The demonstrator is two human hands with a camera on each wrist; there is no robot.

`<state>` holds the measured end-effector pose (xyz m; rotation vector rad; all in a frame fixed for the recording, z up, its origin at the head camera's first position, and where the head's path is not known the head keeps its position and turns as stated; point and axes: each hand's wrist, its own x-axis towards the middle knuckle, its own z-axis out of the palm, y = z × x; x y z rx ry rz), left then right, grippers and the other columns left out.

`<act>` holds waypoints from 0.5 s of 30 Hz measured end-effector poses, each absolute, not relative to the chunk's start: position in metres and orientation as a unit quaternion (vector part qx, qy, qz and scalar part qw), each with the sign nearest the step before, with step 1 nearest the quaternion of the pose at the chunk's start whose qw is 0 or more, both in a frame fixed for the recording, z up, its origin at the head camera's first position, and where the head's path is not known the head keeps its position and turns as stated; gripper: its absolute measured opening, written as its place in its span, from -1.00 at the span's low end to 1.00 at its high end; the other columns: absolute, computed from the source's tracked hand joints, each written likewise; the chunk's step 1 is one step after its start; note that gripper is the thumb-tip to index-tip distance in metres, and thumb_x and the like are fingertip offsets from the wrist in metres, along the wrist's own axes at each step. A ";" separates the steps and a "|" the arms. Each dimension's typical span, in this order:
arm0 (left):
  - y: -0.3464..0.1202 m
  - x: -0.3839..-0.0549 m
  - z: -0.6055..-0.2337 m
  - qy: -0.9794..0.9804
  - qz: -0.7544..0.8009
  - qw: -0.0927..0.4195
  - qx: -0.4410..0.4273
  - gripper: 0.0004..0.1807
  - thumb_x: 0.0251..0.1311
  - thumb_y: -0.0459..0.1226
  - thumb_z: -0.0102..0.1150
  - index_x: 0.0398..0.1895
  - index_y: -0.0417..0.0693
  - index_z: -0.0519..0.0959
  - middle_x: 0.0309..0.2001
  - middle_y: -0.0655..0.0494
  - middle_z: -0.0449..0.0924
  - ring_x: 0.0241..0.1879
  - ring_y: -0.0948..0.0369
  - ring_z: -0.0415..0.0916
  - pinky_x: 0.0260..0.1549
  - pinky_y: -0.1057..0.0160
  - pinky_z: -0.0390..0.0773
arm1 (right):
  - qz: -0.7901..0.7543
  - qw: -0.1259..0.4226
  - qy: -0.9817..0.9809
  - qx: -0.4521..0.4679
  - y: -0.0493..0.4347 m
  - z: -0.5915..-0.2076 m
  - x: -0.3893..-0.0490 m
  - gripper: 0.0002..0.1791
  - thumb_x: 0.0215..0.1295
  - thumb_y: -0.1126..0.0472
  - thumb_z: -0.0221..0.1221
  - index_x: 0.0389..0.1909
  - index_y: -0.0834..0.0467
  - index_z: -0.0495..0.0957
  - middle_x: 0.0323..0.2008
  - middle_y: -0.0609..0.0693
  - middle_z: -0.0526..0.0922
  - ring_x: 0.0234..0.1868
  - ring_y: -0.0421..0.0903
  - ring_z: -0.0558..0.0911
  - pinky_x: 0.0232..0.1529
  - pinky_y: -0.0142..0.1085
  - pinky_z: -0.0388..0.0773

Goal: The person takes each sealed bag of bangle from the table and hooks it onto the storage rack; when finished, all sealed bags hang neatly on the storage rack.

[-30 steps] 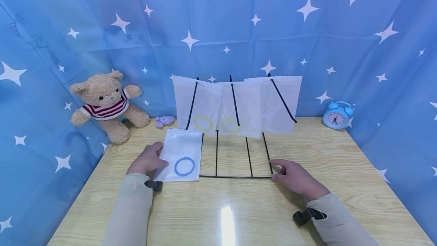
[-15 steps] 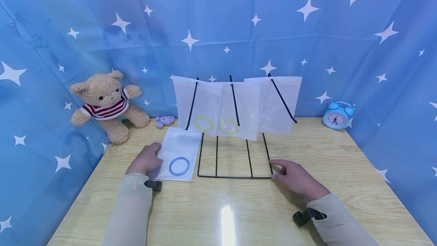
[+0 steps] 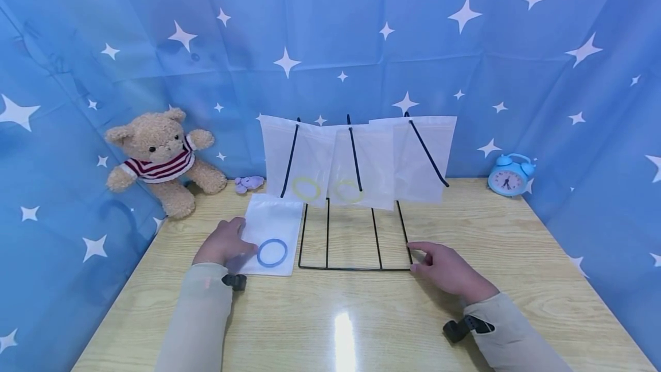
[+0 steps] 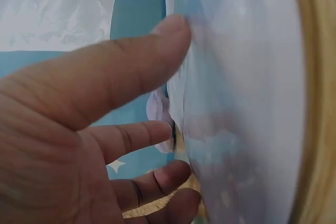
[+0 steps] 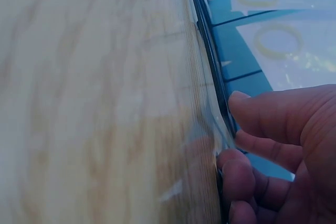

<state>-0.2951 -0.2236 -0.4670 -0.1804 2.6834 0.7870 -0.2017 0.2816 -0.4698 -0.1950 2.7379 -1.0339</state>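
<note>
On the table's left lies a translucent zip bag (image 3: 284,217) holding a blue ring (image 3: 272,252). My left hand (image 3: 224,243) rests at its left edge, thumb over the bag beside the ring. In the left wrist view that thumb touches the bag's film (image 4: 247,98), and the other fingers hang loosely bent. My right hand (image 3: 448,268) holds the front right corner of a black wire rack (image 3: 356,269), thumb and forefinger at the bars. Several zip bags hang on the rack's prongs: a left bag (image 3: 279,142) and a middle bag (image 3: 374,154) show yellow rings, and a right bag (image 3: 439,142) stands beside them.
A teddy bear (image 3: 160,157) in a striped sweater sits at the back left, near a small purple toy (image 3: 249,183). A blue alarm clock (image 3: 511,174) stands at the back right. A starry blue curtain (image 3: 330,33) encloses the wooden table (image 3: 289,326).
The bag with the blue ring has slid a little to the left. My left hand drew back slightly, then came right over the bag again. My right hand stays at the rack.
</note>
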 end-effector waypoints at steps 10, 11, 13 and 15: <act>-0.217 -0.293 -0.463 0.952 0.250 0.163 -0.068 0.10 0.20 -0.05 0.52 0.68 -0.17 0.10 0.52 -0.47 0.11 0.40 -0.38 0.29 0.34 -0.43 0.38 | -0.353 0.107 0.927 -0.067 0.281 -0.469 -0.201 -0.38 0.45 0.16 0.32 0.48 0.16 0.46 -0.49 -0.03 0.45 -0.51 -0.11 0.40 -0.50 -0.28 0.35; -0.216 -0.293 -0.463 0.953 0.248 0.163 -0.067 0.09 0.21 -0.06 0.52 0.68 -0.17 0.10 0.52 -0.47 0.12 0.41 -0.37 0.29 0.34 -0.42 0.38 | -0.354 0.107 0.927 -0.067 0.281 -0.468 -0.201 -0.38 0.45 0.16 0.32 0.48 0.16 0.46 -0.49 -0.03 0.45 -0.51 -0.10 0.40 -0.50 -0.28 0.35; -0.216 -0.293 -0.462 0.954 0.245 0.162 -0.063 0.07 0.23 -0.07 0.50 0.67 -0.18 0.10 0.53 -0.46 0.12 0.43 -0.37 0.28 0.36 -0.42 0.36 | -0.355 0.107 0.927 -0.066 0.281 -0.468 -0.201 -0.38 0.45 0.17 0.32 0.48 0.16 0.46 -0.49 -0.02 0.46 -0.51 -0.10 0.41 -0.50 -0.28 0.35; -0.215 -0.292 -0.461 0.955 0.242 0.162 -0.060 0.06 0.24 -0.08 0.49 0.67 -0.19 0.10 0.53 -0.46 0.13 0.44 -0.37 0.26 0.37 -0.41 0.35 | -0.355 0.107 0.926 -0.066 0.281 -0.468 -0.200 -0.38 0.45 0.17 0.32 0.48 0.17 0.46 -0.48 -0.02 0.46 -0.50 -0.09 0.41 -0.50 -0.27 0.36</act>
